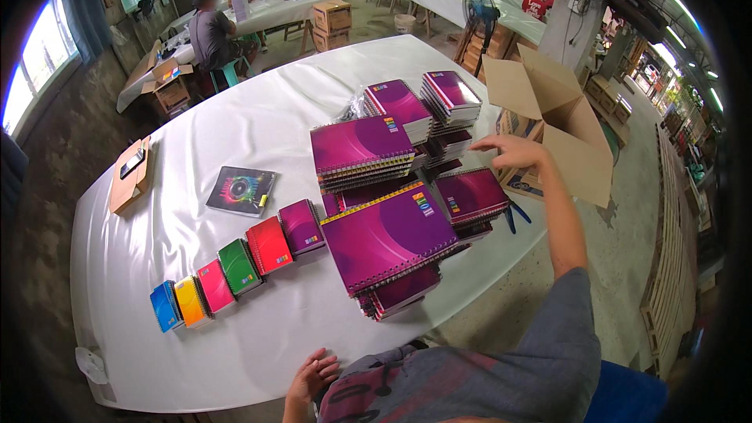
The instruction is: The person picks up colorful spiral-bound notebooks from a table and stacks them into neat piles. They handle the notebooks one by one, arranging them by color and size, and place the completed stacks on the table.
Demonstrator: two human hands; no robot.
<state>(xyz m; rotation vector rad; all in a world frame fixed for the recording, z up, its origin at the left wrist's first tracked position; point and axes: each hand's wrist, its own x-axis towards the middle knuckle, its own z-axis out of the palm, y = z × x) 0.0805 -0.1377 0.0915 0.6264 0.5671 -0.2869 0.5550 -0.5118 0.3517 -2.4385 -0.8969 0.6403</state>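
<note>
My right hand [511, 151] reaches out over the right side of the table with its index finger stretched, holding nothing that I can see. Just left of its fingertips are stacks of purple spiral notebooks [453, 98], and below it lies a smaller purple stack [471, 194]. The largest purple notebook [388, 235] tops a pile nearest me, with another tall stack [362, 145] behind it. My left hand [315, 374] hangs at the table's near edge, close to my body, its fingers loosely bent and apart, with nothing in them.
An open cardboard box [576, 153] stands right of the stacks. Blue-handled pliers [513, 218] lie near the right edge. Small spiral notebooks, including a green one [239, 266], form a slanting row. A black notebook [241, 189] and a phone [133, 163] on cardboard lie farther left.
</note>
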